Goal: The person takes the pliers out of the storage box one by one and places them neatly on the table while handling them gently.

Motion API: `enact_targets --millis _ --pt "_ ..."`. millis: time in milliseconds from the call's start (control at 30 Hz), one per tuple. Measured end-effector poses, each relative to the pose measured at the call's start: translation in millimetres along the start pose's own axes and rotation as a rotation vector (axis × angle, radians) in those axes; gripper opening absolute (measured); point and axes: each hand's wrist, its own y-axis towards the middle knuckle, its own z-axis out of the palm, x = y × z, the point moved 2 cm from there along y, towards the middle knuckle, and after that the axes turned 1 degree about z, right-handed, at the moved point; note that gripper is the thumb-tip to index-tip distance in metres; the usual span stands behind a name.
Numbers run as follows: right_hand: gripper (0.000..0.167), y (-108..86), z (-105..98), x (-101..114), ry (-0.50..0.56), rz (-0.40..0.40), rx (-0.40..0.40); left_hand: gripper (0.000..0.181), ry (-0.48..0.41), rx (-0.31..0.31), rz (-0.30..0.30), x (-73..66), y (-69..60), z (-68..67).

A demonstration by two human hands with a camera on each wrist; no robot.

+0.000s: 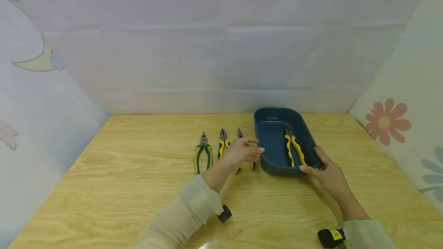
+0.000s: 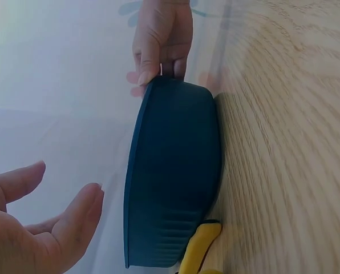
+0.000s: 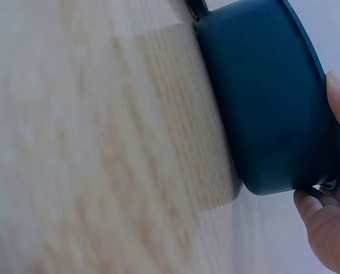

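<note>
A dark blue rectangular bin (image 1: 275, 149) stands on the right half of the table. Inside it, toward its right side, lies a pair of pliers (image 1: 289, 145) with yellow and black handles. My right hand (image 1: 328, 176) grips the bin's near right corner, thumb on the rim and fingers outside below it. Over the pliers beside the bin hovers my left hand (image 1: 242, 151), fingers loosely bent, holding nothing. In the left wrist view a gap separates that hand (image 2: 50, 231) from the bin wall (image 2: 170, 154). A yellow handle (image 2: 198, 248) lies against the bin's base.
Left of the bin, pliers lie in a row: one pair with green and yellow handles (image 1: 203, 151), one with yellow and black handles (image 1: 223, 137), and slimmer-nosed pliers (image 1: 240, 133) partly hidden by my left hand. A pale wall (image 1: 190, 68) rises behind the wooden table (image 1: 138, 172).
</note>
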Motion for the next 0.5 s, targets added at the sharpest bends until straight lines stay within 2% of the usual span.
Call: enact_targets --millis 267,500 --pt "0.086 1.5 1 -1 -0.011 -0.007 -0.004 0.041 -0.040 -0.011 0.008 -0.1 10.4 10.8" --pt "0.087 0.8 1 -1 -0.021 0.000 -0.010 0.040 -0.104 -0.011 -0.010 0.2 17.9 22.3"
